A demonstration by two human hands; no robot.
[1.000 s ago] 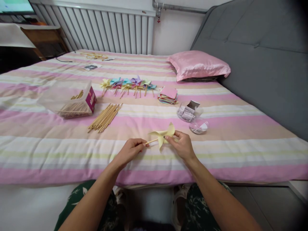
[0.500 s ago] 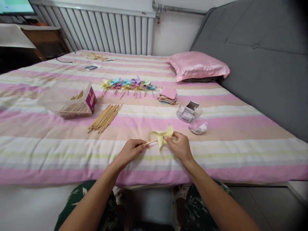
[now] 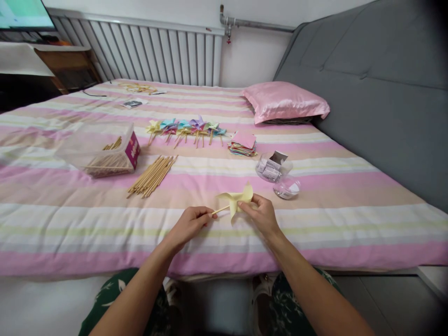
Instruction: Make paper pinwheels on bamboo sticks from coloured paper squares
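Note:
Just above the near part of the bed, my two hands hold a pale yellow paper pinwheel between them. My left hand pinches the thin wooden stick near its left end. The thumb of my right hand presses at the pinwheel's centre, with the fingers behind the paper. That thumb covers the middle, so how the stick meets the paper there is hidden. Further back lies a row of finished-looking pinwheels in yellow, blue, purple and pink on sticks.
Left are loose wooden sticks and a clear plastic box holding more. Coloured paper squares, an open clear container and a smaller clear cup lie right. Behind sits a pink pillow by the grey headboard.
The camera view has tilted slightly, so the scene sits a little lower. My right thumb has shifted a little at the pinwheel's centre, covering a dark spot seen before. Both grips stay the same.

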